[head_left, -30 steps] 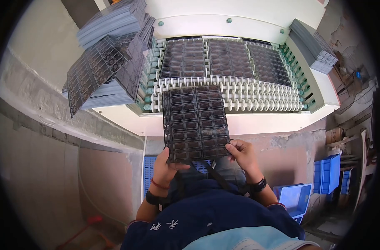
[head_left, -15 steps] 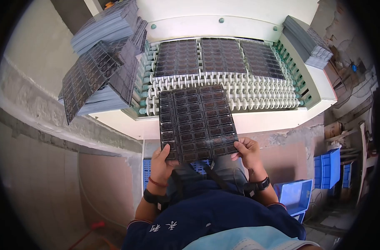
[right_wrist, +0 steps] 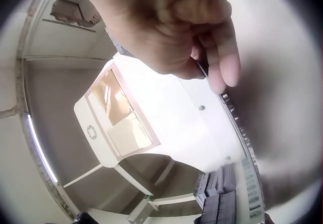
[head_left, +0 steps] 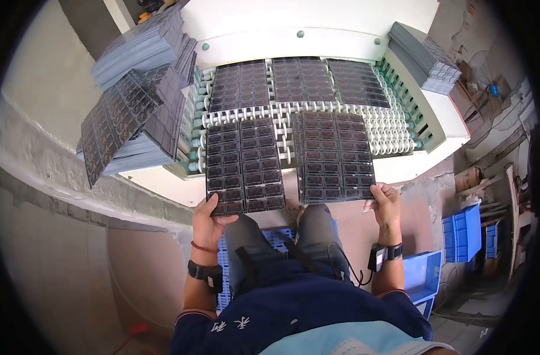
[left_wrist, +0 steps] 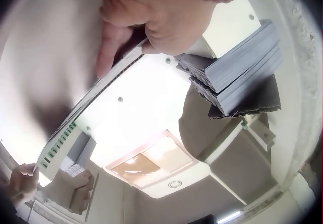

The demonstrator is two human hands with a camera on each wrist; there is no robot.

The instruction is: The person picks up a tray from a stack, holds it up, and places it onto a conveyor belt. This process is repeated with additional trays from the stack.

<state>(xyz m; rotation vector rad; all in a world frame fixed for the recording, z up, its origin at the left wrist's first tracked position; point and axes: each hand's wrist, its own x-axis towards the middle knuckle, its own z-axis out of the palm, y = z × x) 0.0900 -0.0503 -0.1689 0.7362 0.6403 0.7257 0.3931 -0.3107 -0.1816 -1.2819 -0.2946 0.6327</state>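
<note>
The white machine stands in front of you, with its bed of rollers between its side walls. Piles of flat panels sit on either side, the left stack fanned and uneven, the right stack squarer. Three dark panels lie side by side on the far part of the bed: a left one, a middle one and a right one.

Nearer you, the left panel and the right panel are in your hands, side by side with a narrow gap between. Their far parts are over the near rollers and their near parts over the machine's front edge; you can't tell whether they touch the rollers. Each one's long axis runs away from you, toward the machine, with a short edge facing you.

They look light, thin and fairly stiff, likely a bit slick and easily chipped at the corners; the outer edges near you are the sensible hold, clear of the cells.

Your left hand grips the left panel's near left corner, thumb on top. Your right hand pinches the right panel's near right corner. Smallest are the rectangular cells in rows across each face.
</note>
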